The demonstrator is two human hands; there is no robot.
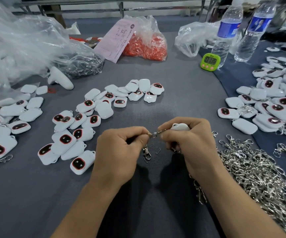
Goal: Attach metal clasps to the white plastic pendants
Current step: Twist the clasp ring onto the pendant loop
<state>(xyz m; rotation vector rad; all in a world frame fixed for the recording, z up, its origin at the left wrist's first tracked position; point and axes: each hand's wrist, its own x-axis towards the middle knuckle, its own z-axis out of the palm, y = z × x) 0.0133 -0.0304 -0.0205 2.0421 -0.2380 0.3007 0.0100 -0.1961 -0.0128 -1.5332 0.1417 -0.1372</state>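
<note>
Left: pendants (pixel 65 140) strewn on the desk (pixel 181 100), most with bare loops and no metal. Waiting stock, by my reading.

Centre-left: left hand (pixel 120 148), fingers curled, thumb and forefinger pinching the top end of a clasp (pixel 146 152). Its hook end dangles free just above the desk.

Centre: the two hands are together, fingertips meeting over a small link (pixel 153 134). A stray link (pixel 158 150) lies on the desk below, between them.

Centre-right: right hand (pixel 188 145) wrapped round one pendant (pixel 180 126), with only its white back showing above the knuckles. Thumb and forefinger also pinch at the link. Fingers hide whether the link has passed through the pendant's loop; cannot tell.

Step in hand, as I judge it: joining link to loop. To do it well:
- Keep the pendant locked in the right palm, loop turned toward the left hand.
- Feed the link's open end through, then close the gap fully so it cannot slip off.
- Use small twists, no pulling; the plastic loop looks thin and may snap.
- Let the hook hang clear so it does not snag.

Right: heap (pixel 252 169) of clasps against the right forearm, within easy reach.

Far right: pile (pixel 272 107) of pendants, several carrying clasps, likely the finished ones.
</note>
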